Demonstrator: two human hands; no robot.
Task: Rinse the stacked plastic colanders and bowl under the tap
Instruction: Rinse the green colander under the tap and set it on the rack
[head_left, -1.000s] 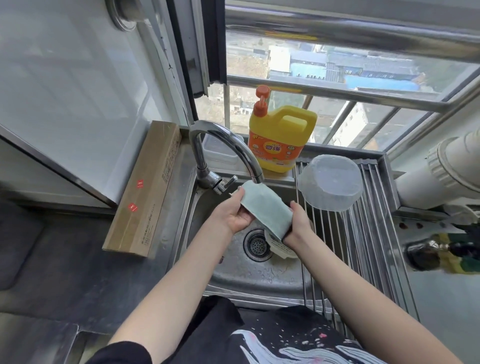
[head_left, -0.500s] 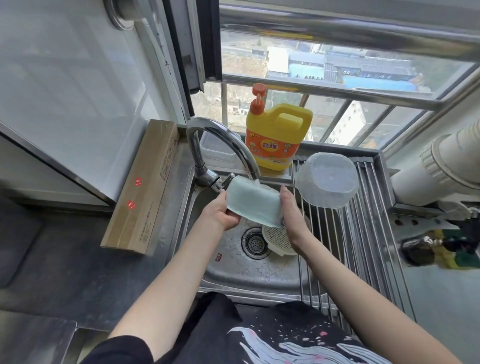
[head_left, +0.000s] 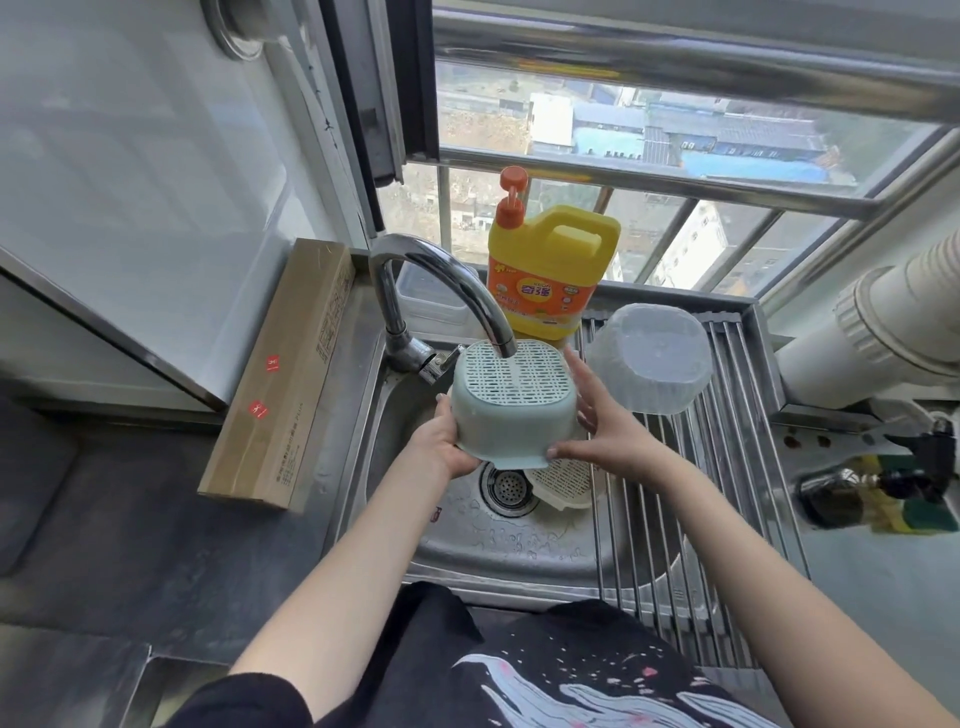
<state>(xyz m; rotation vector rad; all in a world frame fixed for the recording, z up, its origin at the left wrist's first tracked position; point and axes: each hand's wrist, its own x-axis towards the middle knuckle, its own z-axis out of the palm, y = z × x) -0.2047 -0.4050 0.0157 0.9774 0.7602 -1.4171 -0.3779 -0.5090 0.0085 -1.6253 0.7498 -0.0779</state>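
Observation:
A pale green colander (head_left: 511, 421) is held upside down under the tap spout (head_left: 503, 347), its slotted bottom facing up with water running onto it. My left hand (head_left: 445, 441) grips its left rim from below. My right hand (head_left: 605, 423) holds the right side, thumb at the rim and fingers spread along the wall. A cream colander (head_left: 563, 480) lies in the steel sink (head_left: 467, 545) beside the drain (head_left: 506, 486). A clear plastic bowl (head_left: 652, 358) sits upside down on the roll-up drying rack (head_left: 727, 467).
A yellow dish-soap jug (head_left: 550, 270) stands behind the sink on the ledge. A long brown cardboard box (head_left: 283, 374) lies on the counter at the left. At the right are a white pipe (head_left: 883, 332), a dark bottle (head_left: 836, 499) and sponges (head_left: 919, 514).
The green colander was turned from lying sideways to fully upside down under the spout, and lifted a little. Both hands shifted their hold round it.

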